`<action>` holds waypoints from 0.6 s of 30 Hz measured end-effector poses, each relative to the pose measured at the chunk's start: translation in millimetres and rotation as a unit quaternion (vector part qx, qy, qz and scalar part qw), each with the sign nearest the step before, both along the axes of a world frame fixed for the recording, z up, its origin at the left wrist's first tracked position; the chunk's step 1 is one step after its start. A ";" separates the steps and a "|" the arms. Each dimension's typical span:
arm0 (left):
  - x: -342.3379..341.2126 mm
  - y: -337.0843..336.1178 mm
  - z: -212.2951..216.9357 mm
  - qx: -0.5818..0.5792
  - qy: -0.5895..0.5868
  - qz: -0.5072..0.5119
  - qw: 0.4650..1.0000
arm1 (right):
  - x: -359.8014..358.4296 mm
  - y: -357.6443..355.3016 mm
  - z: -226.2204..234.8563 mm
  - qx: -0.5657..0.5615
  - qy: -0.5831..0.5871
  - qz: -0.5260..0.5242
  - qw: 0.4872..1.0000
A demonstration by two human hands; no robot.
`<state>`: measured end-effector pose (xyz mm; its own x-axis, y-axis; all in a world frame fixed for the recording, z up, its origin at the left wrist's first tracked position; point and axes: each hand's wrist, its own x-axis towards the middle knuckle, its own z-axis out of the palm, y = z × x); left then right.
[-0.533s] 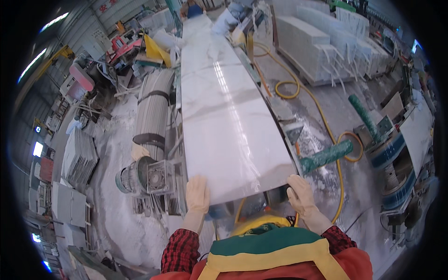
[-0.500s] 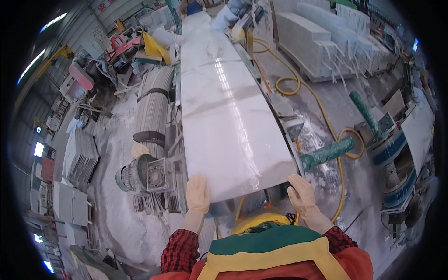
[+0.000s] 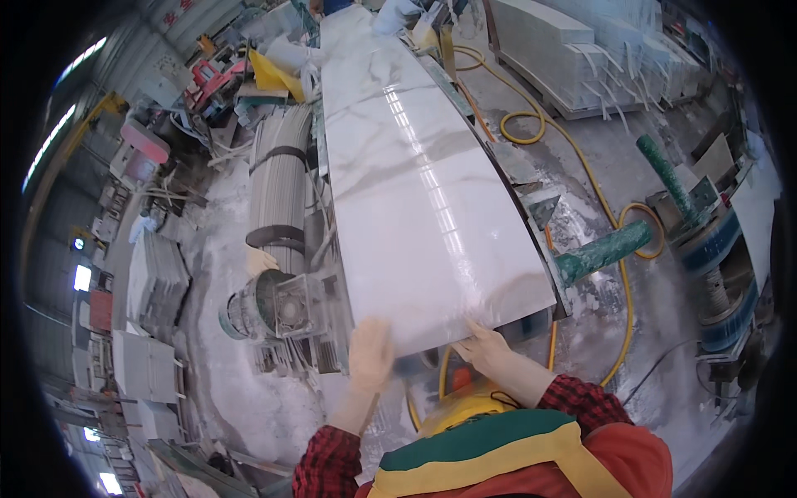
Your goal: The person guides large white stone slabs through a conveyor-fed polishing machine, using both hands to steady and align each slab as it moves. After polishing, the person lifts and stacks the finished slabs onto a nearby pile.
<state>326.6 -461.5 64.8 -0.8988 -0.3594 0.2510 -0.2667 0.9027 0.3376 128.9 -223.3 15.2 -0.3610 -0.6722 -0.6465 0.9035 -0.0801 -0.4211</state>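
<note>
A long, glossy white stone slab with grey-brown veins (image 3: 432, 241) stretches away from me along a conveyor-like stand. My left hand (image 3: 371, 357), in a cream glove, is at the slab's near left corner; motion smears its fingers. Near the middle of the front edge, my gloved right hand (image 3: 490, 355) is closed about the slab's rim, some fingertips on the top face and the rest hidden. Just below the hands show a yellow and green apron (image 3: 481, 440) and red checked sleeves.
To the left stand a motor with gearbox (image 3: 270, 307) and a strapped bundle of grey strips (image 3: 278, 183). A green roller (image 3: 606, 251) juts out at right, beside a yellow hose (image 3: 627, 315). Stacked slabs (image 3: 548, 50) stand far right. Another person's blue clothing (image 3: 336, 7) shows at the far end.
My right hand has moved left from the slab's near right corner to the middle of its front edge. The left hand stays by the left corner, now blurred. The view has shifted slightly.
</note>
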 end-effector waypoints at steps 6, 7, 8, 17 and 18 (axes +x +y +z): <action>-55.5 -30.4 22.5 -0.011 -0.001 -0.026 1.000 | 11.3 -20.4 -2.4 0.011 -0.025 -0.159 0.987; -55.1 -32.0 13.0 -0.027 0.027 -0.029 0.999 | 12.4 -18.3 -2.3 -0.006 -0.012 -0.161 0.987; -52.4 -33.7 9.1 -0.047 0.051 -0.036 0.997 | 14.4 -19.1 -0.3 0.017 -0.017 -0.166 0.986; 10.4 25.7 26.3 0.045 -0.036 -0.131 0.990 | 75.9 79.5 40.0 0.064 -0.007 -0.088 0.994; 6.7 20.4 16.9 0.034 -0.022 -0.138 0.990 | 82.5 85.9 41.3 0.066 0.003 -0.088 0.994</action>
<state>333.3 -441.2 81.7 -0.9746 -0.1126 0.1938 -0.0279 0.9189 0.3935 211.4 -137.4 56.5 -0.4689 -0.5074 -0.7230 0.8782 -0.1802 -0.4430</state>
